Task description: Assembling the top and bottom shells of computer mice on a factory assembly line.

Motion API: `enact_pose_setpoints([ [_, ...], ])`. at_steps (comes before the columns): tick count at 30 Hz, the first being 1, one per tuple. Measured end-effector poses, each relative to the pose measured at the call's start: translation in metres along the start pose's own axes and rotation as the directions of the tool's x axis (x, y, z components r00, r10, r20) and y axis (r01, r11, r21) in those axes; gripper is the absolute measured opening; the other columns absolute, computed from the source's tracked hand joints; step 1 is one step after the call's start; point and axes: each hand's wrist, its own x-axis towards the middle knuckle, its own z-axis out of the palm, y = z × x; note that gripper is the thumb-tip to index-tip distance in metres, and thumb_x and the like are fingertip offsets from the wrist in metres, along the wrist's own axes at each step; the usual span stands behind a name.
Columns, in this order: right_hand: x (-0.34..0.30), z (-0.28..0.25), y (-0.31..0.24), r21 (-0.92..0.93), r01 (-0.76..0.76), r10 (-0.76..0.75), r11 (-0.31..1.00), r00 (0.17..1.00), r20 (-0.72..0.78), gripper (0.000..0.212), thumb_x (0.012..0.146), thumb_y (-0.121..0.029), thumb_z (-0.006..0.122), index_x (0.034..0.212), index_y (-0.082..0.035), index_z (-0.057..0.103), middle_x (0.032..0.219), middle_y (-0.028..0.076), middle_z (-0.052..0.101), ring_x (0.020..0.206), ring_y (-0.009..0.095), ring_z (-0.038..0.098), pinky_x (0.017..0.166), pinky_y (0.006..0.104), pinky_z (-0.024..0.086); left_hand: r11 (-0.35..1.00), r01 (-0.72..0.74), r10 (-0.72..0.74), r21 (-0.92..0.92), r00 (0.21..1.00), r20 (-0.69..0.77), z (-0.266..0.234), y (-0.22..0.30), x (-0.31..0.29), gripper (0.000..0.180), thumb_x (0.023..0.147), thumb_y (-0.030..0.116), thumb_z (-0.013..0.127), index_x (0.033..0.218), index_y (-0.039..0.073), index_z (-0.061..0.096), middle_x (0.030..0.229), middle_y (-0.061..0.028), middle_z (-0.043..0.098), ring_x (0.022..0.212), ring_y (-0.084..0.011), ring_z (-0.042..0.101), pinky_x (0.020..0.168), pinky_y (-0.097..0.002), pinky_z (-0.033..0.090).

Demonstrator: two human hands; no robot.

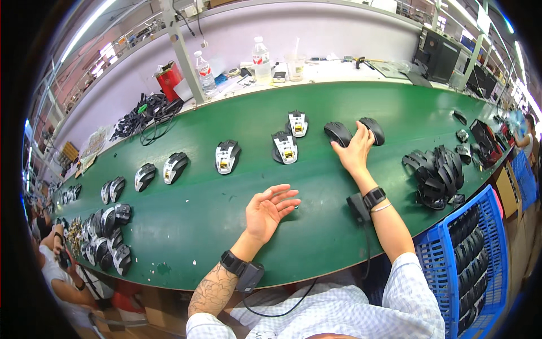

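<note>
Bright overhead tube lights (87, 30) lit your green table (316, 237); fisheye distortion bent its edges, and black corners framed your view.

On the green table (327, 226) by my right hand (355, 158), one black computer mouse (337, 133) lies with its curved back up, just beside my thumb; a second black mouse (377, 131) lies right of it, back up too, partly hidden behind my spread fingertips. Both slant the same way.

Red-and-white labels (260, 59) on clear bottles (263, 74), lettering illegible
</note>
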Motion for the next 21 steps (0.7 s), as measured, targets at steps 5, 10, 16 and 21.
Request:
enact_pose_setpoints([
  [5, -0.023, 0.004, -0.055, 0.349, 0.279, -0.345, 0.895, 0.927, 0.145, 0.037, 0.073, -0.010, 0.066, 0.106, -0.002, 0.054, 0.122, 0.020, 0.046, 0.116, 0.038, 0.041, 0.099, 0.0440, 0.034, 0.974, 0.223, -0.223, 0.032, 0.942, 0.252, 0.003, 0.000, 0.001, 0.056, 0.084, 0.035, 0.042, 0.125, -0.003, 0.046, 0.097, -0.0171, 0.062, 0.103, -0.0336, 0.057, 0.093, -0.0377, 0.041],
  [10, -0.038, 0.043, -0.106, 0.389, 0.191, -0.337, 0.901, 0.873, 0.352, 0.047, 0.077, -0.019, 0.066, 0.117, -0.001, 0.051, 0.128, 0.023, 0.042, 0.122, 0.040, 0.036, 0.102, 0.0443, 0.034, 0.926, 0.314, -0.376, 0.209, 0.798, 0.471, 0.011, -0.006, -0.006, 0.062, 0.081, 0.035, 0.046, 0.128, -0.006, 0.041, 0.086, -0.0143, 0.063, 0.099, -0.0313, 0.060, 0.094, -0.0373, 0.041],
  [16, -0.036, 0.071, -0.122, 0.468, 0.130, -0.335, 0.874, 0.859, 0.387, 0.056, 0.081, -0.024, 0.063, 0.127, 0.002, 0.043, 0.122, 0.023, 0.048, 0.118, 0.037, 0.038, 0.100, 0.0433, 0.034, 0.892, 0.391, -0.446, 0.224, 0.690, 0.570, 0.017, -0.016, -0.006, 0.062, 0.082, 0.036, 0.046, 0.128, -0.006, 0.042, 0.074, -0.0114, 0.060, 0.094, -0.0285, 0.062, 0.089, -0.0368, 0.042],
  [21, -0.039, 0.084, -0.157, 0.753, -0.030, -0.485, 0.658, 0.747, 0.453, 0.060, 0.084, -0.016, 0.057, 0.135, 0.004, 0.030, 0.125, 0.026, 0.046, 0.119, 0.038, 0.041, 0.103, 0.0425, 0.032, 0.865, 0.447, -0.491, 0.228, 0.659, 0.570, 0.010, -0.012, -0.005, 0.065, 0.081, 0.039, 0.046, 0.129, -0.005, 0.041, 0.075, -0.0112, 0.060, 0.095, -0.0294, 0.061, 0.091, -0.0383, 0.041],
])
